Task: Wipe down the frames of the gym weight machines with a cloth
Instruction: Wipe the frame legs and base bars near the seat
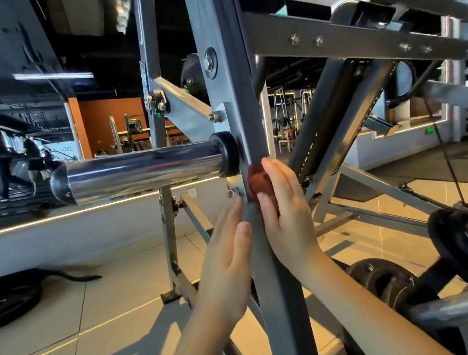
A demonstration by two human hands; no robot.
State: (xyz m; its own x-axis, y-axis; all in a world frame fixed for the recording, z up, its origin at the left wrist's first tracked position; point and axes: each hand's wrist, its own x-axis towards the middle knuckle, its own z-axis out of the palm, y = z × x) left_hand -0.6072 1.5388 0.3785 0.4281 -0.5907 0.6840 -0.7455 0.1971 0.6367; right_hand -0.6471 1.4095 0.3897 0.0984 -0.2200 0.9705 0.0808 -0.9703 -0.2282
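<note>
- My left hand (pixel 227 259) is nearest, flat and empty with the fingers straight. It lies along the left edge of the upright post (pixel 223 55), I'd judge to steady me while the other hand works.
- My right hand (pixel 286 212) sits just above it on the post's right side. The fingers are extended, not curled, and press the cloth (pixel 259 180) against the steel. A flat palm spreads pressure over the face being wiped.
- The cloth is a reddish-brown wad trapped between that hand and the post, showing only at the fingertips and thumb. Its longer side runs up and down, along the post.
- The post's long axis is close to vertical, rising out of frame. Strokes along that line look the sensible way to cover it.
- Just left of the cloth, a chrome plate horn (pixel 145 170) juts sideways from the post, so wiping has to go round its black collar.
- Low on the right, loaded weight plates (pixel 380 283) sit on another bar.
- Farther off, a loose plate (pixel 3 304) lies on the tiled floor.
</note>
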